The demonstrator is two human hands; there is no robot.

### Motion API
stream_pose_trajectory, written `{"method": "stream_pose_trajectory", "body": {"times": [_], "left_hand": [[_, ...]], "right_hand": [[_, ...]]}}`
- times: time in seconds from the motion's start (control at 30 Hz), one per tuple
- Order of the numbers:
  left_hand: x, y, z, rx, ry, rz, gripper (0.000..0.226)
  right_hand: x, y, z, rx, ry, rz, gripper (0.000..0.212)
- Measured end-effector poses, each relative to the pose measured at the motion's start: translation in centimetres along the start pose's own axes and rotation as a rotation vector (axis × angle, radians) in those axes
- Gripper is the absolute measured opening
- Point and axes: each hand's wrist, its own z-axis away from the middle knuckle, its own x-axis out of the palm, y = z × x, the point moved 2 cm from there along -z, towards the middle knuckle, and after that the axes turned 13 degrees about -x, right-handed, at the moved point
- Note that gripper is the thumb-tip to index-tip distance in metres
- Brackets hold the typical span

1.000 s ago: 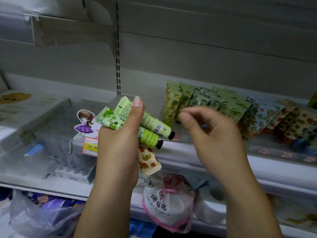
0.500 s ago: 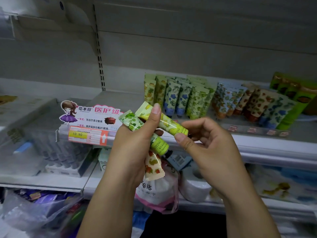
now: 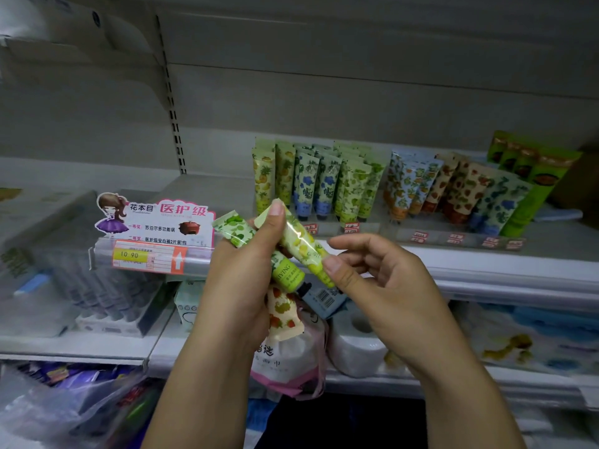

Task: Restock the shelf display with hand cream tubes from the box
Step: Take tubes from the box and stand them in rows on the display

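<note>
Lemon tube now steeper, end in right hand's pinch, three tubes in left hand's grip, shelf display well-stocked.

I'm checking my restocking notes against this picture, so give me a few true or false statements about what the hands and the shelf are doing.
1. The left hand grips several hand cream tubes at once. True.
2. The right hand is empty and clear of the tubes. False: its thumb and fingers pinch the lower end of the yellow-green tube, which the left hand also holds.
3. The shelf tubes lie flat in a loose pile. False: they stand upright in rows, caps down.
4. A price label reading 10.90 sits on the shelf edge to the left of the hands. True.
</note>
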Motion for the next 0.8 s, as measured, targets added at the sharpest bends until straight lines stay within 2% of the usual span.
{"method": "stream_pose_trajectory", "body": {"times": [0.07,0.23,0.4,0.6,0.7,0.8], "left_hand": [[-0.1,-0.1,-0.2,0.014,-0.001,0.012,0.022],[-0.3,-0.2,-0.9,0.011,-0.061,-0.082,0.02],[-0.3,0.5,-1.1,0.069,-0.063,-0.189,0.021],[-1.1,0.9,-1.5,0.043,-0.055,-0.343,0.034],[-2.0,1.1,-1.8,0.051,-0.017,-0.47,0.043],[-2.7,1.1,-1.5,0.019,-0.012,-0.539,0.041]], "right_hand": [[-0.2,0.2,0.1,0.013,-0.031,0.012,0.031],[-0.5,0.4,0.0,0.038,-0.132,0.032,0.013],[-0.3,0.5,-0.6,0.027,-0.11,0.003,0.02],[0.8,1.0,-1.5,0.005,-0.105,-0.111,0.021],[0.8,1.2,-1.9,0.017,-0.039,-0.19,0.015],[0.7,1.3,-2.3,0.026,0.029,-0.274,0.021]]}}
